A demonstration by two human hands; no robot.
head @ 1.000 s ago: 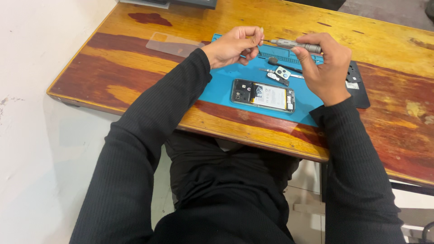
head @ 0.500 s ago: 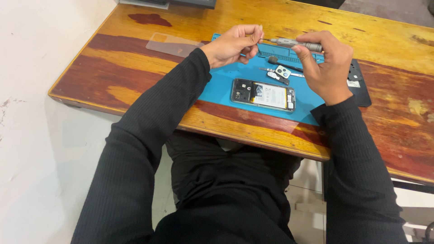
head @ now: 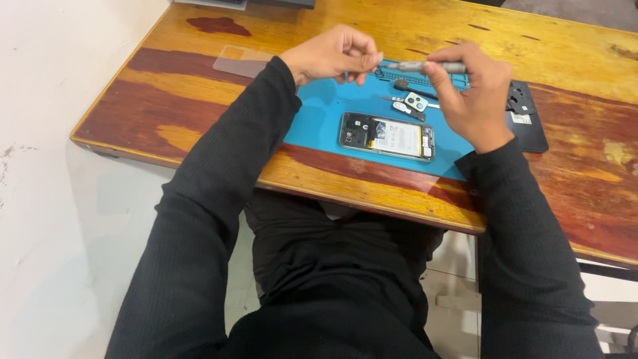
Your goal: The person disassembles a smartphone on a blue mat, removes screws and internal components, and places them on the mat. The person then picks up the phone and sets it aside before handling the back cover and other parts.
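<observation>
**A:** What does the head camera show of the hands?

**B:** Both are raised over the far part of a blue rubber work mat (head: 319, 119) that lies on a worn wooden table (head: 199, 100). The right hand (head: 468, 93) is closed around a slim grey metal screwdriver (head: 428, 66), held about level, its tip pointing toward the left hand (head: 332, 56). The left hand's fingers are pinched narrow right at that tip; whether they grip a bit or a screw there, I cannot tell, it is too small.

**A:** And the device?

**B:** An opened smartphone with its back cover off (head: 387, 136) lies flat on the mat, below and between the two hands, touched by neither. Its battery and dark circuit parts show.

**A:** Anything beside it?

**B:** Just beyond it, on the mat, lies a small pale camera-lens piece (head: 416, 101) beside some thin dark loose parts, near the right hand's fingers. A black flat panel (head: 528, 123) lies at the mat's right edge, partly behind the right hand. Well to the left, apart from the mat, a clear rectangular sheet (head: 240, 61) rests on the wood.

**A:** The person?

**B:** Seated at the table's near edge, in black ribbed long sleeves (head: 206, 199), with a pale floor to the left.
</observation>
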